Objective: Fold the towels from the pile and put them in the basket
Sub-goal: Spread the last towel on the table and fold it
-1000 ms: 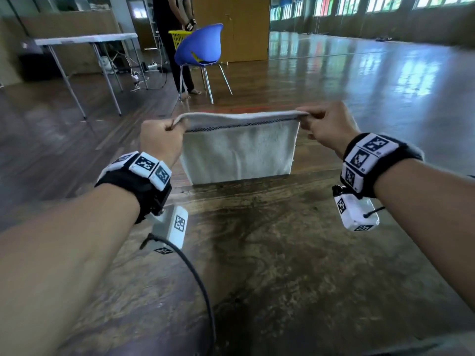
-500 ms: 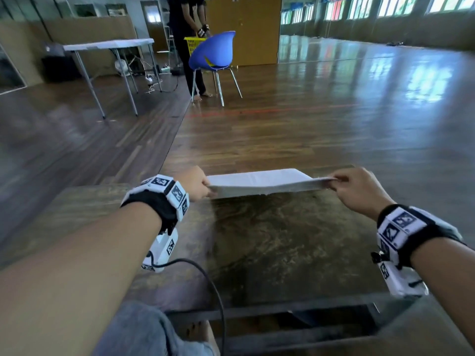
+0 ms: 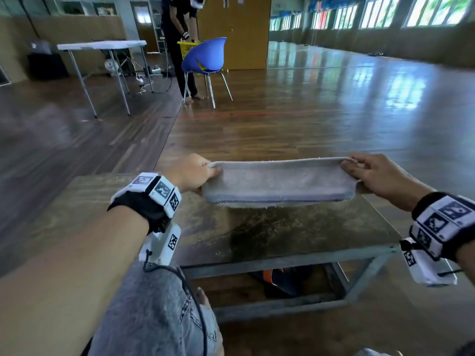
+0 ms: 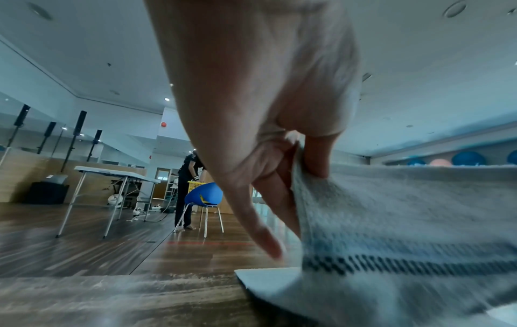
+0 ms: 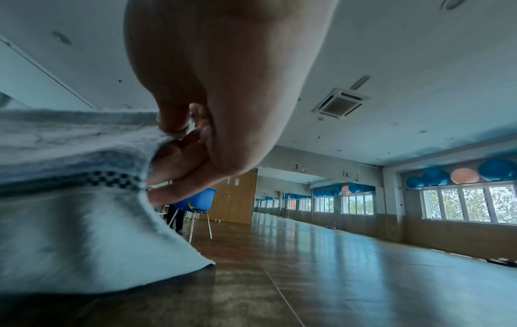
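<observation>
Head view: one towel (image 3: 279, 183), pale grey, stretched flat between two hands over the far part of one worn counter (image 3: 270, 235). Left hand (image 3: 191, 173) pinches the towel's left end; right hand (image 3: 377, 176) pinches the right end. Beyond: one blue chair (image 3: 205, 59), one yellow basket (image 3: 187, 47) (partly behind the chair), one standing person (image 3: 177, 34), one white folding table (image 3: 102, 44).

Left wrist view: fingers (image 4: 316, 154) grasp the towel's (image 4: 405, 210) edge; a dark checked band crosses it; lower edge touches the counter (image 4: 112, 298).

Right wrist view: fingers (image 5: 179, 159) grip the towel (image 5: 69, 232), whose corner rests on the counter (image 5: 307, 298).
</observation>
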A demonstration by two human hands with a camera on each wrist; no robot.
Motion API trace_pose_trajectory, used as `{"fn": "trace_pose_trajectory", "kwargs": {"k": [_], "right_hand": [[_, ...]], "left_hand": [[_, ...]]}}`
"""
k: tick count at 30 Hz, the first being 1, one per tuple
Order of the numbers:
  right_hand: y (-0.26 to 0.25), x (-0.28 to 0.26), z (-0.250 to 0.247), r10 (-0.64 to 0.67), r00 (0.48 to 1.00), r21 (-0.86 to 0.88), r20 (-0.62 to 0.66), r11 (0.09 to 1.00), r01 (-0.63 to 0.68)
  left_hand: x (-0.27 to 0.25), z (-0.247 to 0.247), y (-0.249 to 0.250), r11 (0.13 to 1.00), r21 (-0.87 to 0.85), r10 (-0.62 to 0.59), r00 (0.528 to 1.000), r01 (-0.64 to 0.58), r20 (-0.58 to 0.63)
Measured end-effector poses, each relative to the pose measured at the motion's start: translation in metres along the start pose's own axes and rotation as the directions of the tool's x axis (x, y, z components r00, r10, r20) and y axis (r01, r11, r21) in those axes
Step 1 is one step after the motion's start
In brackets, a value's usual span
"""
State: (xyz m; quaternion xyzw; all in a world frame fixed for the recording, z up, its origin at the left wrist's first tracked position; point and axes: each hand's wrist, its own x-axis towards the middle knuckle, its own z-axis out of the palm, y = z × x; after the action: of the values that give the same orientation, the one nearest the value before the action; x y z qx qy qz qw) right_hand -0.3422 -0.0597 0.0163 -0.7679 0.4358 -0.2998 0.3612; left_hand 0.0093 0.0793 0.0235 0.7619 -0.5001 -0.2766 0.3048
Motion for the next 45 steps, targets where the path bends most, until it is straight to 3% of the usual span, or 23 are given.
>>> {"fn": "trace_pose_trajectory", "kwargs": {"k": [3, 6, 9, 11, 15, 20, 24, 29, 32, 35, 37, 42, 45], "right_hand": [[0.0, -0.01, -0.012, 0.146, 0.956, 0.092, 0.253, 0.98, -0.174], [0.006, -0.014, -0.023, 0.28, 0.83, 0.025, 0.483, 0.943, -0.333], [0.016, -0.014, -0.028, 0.331, 0.725, -0.03, 0.604, 0.919, -0.394], [0.022, -0.015, -0.025, 0.322, 0.709, -0.041, 0.628, 0.923, -0.382], [0.039, -0.008, -0.009, 0.31, 0.821, -0.008, 0.48, 0.937, -0.349], [0.075, 0.029, 0.018, 0.28, 0.954, 0.012, 0.107, 0.959, -0.282], [0.101, 0.08, 0.034, 0.199, 0.975, -0.158, -0.099, 0.964, -0.213], [0.123, 0.137, 0.061, 0.129, 0.963, -0.315, -0.235, 0.927, -0.201], [0.136, 0.164, 0.079, 0.151, 0.966, -0.378, -0.209, 0.899, -0.222], [0.148, 0.175, 0.097, 0.18, 0.984, -0.497, -0.007, 0.853, -0.159], [0.149, 0.177, 0.106, 0.161, 0.986, -0.504, 0.047, 0.856, -0.116], [0.135, 0.164, 0.107, 0.177, 0.98, -0.409, 0.089, 0.904, -0.126], [0.116, 0.146, 0.1, 0.108, 0.994, -0.301, 0.001, 0.948, -0.103]], "left_hand": [[-0.013, 0.003, 0.005, 0.987, -0.046, -0.146, 0.977, 0.155, 0.155], [-0.025, 0.003, 0.01, 0.97, 0.005, -0.233, 0.915, 0.245, 0.33], [-0.029, 0.0, 0.013, 0.96, 0.092, -0.276, 0.831, 0.265, 0.484], [-0.025, 0.001, 0.011, 0.959, 0.119, -0.282, 0.813, 0.258, 0.509], [0.0, 0.017, -0.002, 0.972, 0.086, -0.234, 0.883, 0.217, 0.407], [0.058, 0.041, -0.023, 0.994, 0.088, -0.073, 0.994, 0.066, 0.079], [0.11, 0.062, -0.033, 0.993, 0.116, 0.042, 0.986, -0.023, -0.16], [0.166, 0.085, -0.051, 0.99, 0.132, 0.091, 0.951, -0.053, -0.297], [0.188, 0.098, -0.069, 0.99, 0.137, 0.087, 0.937, -0.043, -0.338], [0.197, 0.11, -0.08, 0.985, 0.169, 0.058, 0.964, -0.014, -0.259], [0.198, 0.115, -0.082, 0.973, 0.228, 0.082, 0.971, -0.03, -0.223], [0.182, 0.116, -0.059, 0.938, 0.315, 0.212, 0.957, -0.143, -0.198], [0.157, 0.123, -0.029, 0.935, 0.236, 0.298, 0.947, -0.265, -0.117]]}}
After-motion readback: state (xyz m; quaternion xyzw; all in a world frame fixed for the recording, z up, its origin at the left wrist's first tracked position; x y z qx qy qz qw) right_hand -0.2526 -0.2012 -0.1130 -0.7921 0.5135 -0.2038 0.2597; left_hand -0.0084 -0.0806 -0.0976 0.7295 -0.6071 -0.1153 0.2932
